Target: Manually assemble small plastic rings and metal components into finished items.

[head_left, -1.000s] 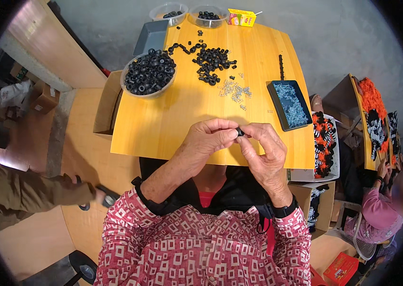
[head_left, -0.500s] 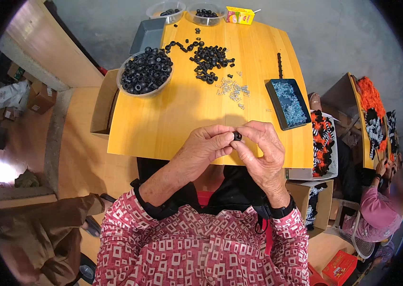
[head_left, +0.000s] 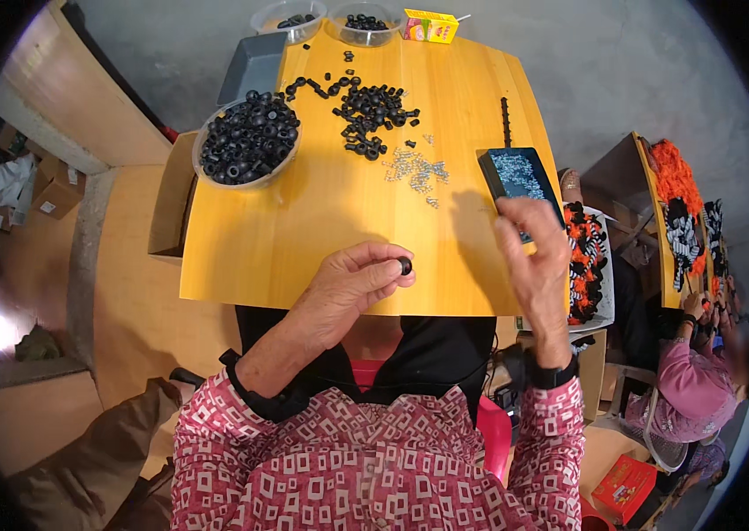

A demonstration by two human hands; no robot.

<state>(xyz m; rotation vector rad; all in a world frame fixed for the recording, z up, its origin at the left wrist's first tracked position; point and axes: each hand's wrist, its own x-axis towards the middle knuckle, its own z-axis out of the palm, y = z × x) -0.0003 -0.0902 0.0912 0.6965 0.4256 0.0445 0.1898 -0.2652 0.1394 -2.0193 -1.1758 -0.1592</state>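
Observation:
My left hand [head_left: 352, 281], above the table's near edge, pinches a small round black plastic part [head_left: 405, 265] between thumb and fingertips. My right hand [head_left: 534, 252] is raised over the near end of a dark tray [head_left: 490, 168] of small silver metal pieces. Motion smears its fingers, so I cannot tell whether anything is in them. Loose silver pieces [head_left: 419, 170], which look like tiny springs, lie mid-table. Behind them spreads a pile of small black plastic parts [head_left: 373, 113]. A clear tub [head_left: 250, 140] heaped with round black parts stands at the left.
A grey tray [head_left: 250, 66], two clear tubs [head_left: 366, 34] and a yellow drink carton [head_left: 430, 26] stand at the back. A black rod [head_left: 505, 122] lies behind the dark tray. Right of the table is a box of orange-and-black fuzzy items [head_left: 585, 265]; beyond, a person in pink [head_left: 698, 363] works.
My right hand has let go of the black part and moved right and up to the dark tray. My left hand keeps the part. The view has shifted slightly.

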